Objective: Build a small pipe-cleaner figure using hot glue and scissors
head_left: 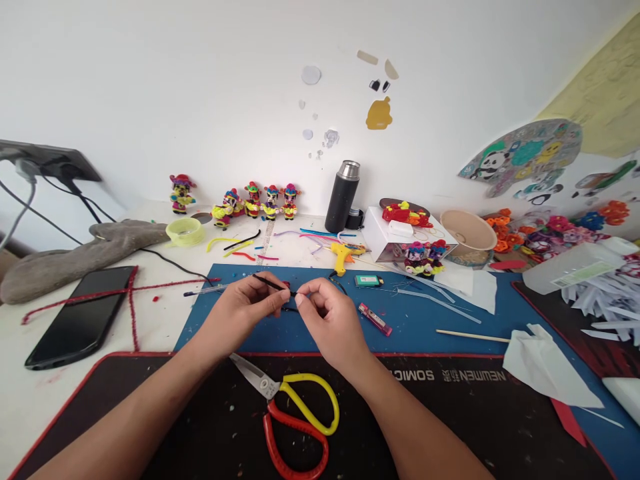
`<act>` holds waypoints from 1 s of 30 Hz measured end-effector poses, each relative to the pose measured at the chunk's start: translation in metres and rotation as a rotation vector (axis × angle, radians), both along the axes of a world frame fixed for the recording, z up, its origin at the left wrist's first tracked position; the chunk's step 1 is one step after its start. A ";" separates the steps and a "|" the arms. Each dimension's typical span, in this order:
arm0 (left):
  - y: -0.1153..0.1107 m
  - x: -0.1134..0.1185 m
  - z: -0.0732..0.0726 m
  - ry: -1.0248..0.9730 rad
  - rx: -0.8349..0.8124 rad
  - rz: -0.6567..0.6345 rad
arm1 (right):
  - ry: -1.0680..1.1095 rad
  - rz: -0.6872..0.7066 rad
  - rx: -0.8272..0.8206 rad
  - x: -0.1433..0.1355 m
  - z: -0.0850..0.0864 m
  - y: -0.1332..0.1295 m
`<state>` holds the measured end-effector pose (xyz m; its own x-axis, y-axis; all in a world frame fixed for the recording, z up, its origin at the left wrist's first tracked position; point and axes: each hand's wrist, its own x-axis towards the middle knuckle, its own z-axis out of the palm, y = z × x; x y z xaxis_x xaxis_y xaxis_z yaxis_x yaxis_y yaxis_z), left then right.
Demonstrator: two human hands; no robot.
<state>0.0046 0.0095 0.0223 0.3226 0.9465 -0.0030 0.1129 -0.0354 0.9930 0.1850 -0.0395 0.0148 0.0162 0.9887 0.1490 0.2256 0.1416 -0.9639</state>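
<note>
A thin black pipe cleaner (pixel 269 283) runs between my two hands above the blue mat (pixel 210 327). My left hand (pixel 250 303) pinches it between thumb and forefinger, and its free end sticks up past the knuckles. Close beside it, my right hand (pixel 327 313) pinches the same strand near its other end, the fingers curled. Part of the strand is hidden by the fingertips. Just below my hands, scissors (pixel 270 390) with one red and one yellow handle lie on the black mat (pixel 200 427).
Behind the mat lie a yellow glue gun (pixel 343 257), a black thermos (pixel 343 200) and several small figures (pixel 253 200). A red lighter (pixel 375 319) sits right of my hands. At left are a phone (pixel 83 317) with red pipe cleaners (pixel 133 307) across it and a yellow-green bowl (pixel 185 232).
</note>
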 end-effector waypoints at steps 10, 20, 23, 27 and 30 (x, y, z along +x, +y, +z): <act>-0.001 0.002 0.006 -0.043 -0.024 0.042 | 0.033 0.022 -0.020 0.000 -0.003 0.001; -0.002 0.003 0.004 0.020 0.019 0.007 | 0.004 0.014 -0.012 0.001 -0.003 0.002; -0.002 0.003 0.005 0.017 0.019 0.005 | 0.014 0.011 -0.016 0.000 -0.002 0.002; -0.002 0.002 0.006 0.006 0.010 0.022 | 0.062 0.008 -0.031 0.000 -0.001 0.002; -0.002 0.002 0.006 0.007 0.004 0.026 | 0.097 0.010 -0.035 -0.001 -0.002 0.002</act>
<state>0.0068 0.0077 0.0281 0.2975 0.9547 -0.0016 0.1211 -0.0361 0.9920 0.1844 -0.0378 0.0130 0.0193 0.9934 0.1129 0.1297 0.1094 -0.9855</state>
